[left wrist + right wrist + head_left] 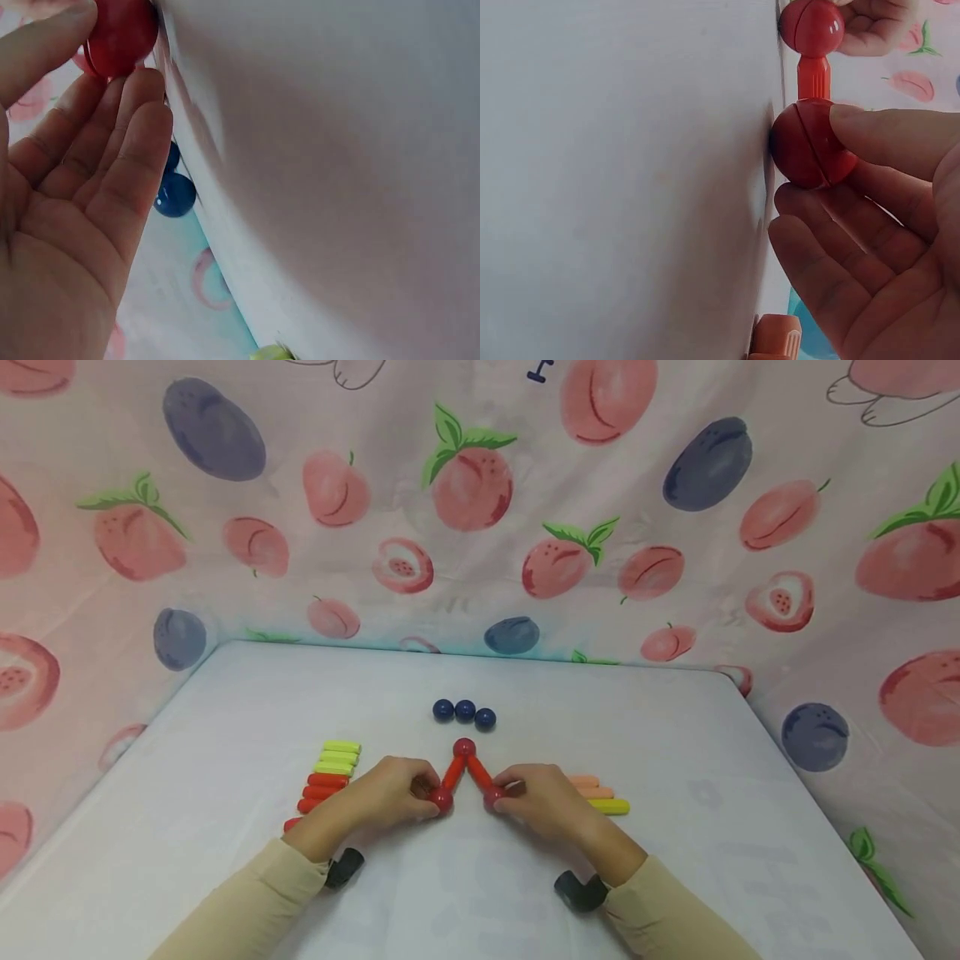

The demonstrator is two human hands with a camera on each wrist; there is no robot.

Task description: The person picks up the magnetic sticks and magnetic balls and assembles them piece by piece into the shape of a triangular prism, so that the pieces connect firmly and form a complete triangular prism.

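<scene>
Two red rods (453, 773) form a V on the white table, meeting at a red ball (464, 748) at the far tip. My left hand (393, 789) pinches the red ball (129, 34) at the near end of the left rod, thumb on one side and fingertips on the other. At the right rod's near end, my right hand (547, 802) pinches another red ball (802, 146) between thumb and fingers. Part of a red rod (814, 79) shows beyond that ball in the right wrist view, with a second red ball past it.
Three dark blue balls (465, 710) lie in a row beyond the V. Yellow-green rods (337, 758) and red rods (323, 792) are lined up left of my left hand. Peach rods (595, 792) and a yellow rod (611, 807) lie beside my right hand. A fruit-print cloth (465, 585) hangs behind the table.
</scene>
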